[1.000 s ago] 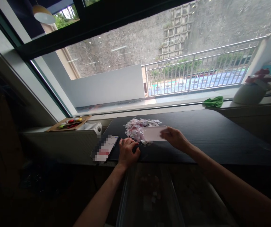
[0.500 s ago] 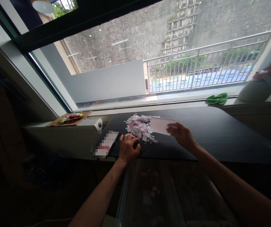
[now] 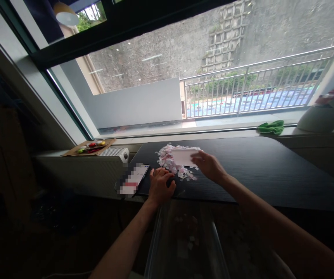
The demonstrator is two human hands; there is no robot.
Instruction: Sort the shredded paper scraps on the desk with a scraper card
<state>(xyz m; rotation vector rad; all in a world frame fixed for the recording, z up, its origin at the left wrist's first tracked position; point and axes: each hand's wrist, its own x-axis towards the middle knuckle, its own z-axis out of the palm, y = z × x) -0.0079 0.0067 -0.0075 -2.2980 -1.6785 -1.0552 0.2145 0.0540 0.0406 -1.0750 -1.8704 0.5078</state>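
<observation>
A heap of small white and pinkish paper scraps (image 3: 164,157) lies on the dark tabletop. My right hand (image 3: 209,164) pinches the near-right end of a flat pale card (image 3: 182,157), which covers part of the heap. To the left, my left hand (image 3: 161,185) rests on the tabletop by the heap's near edge. Its fingers are bent, with the thumb apart and nothing visible in the grasp. Beside that hand a phone (image 3: 134,180) lies at the table's left corner, its screen partly blurred out.
Below the near edge of the dark table (image 3: 260,170) is a clear plastic bin (image 3: 217,248) with some scraps inside. A radiator (image 3: 82,170) with a cardboard piece (image 3: 73,149) on top stands left. A green cloth (image 3: 270,127) and a pale pot (image 3: 318,118) sit on the windowsill.
The card in my right hand has moved left, over the heap. My left hand stays at about the same spot beside the scraps. The camera view has shifted slightly.
</observation>
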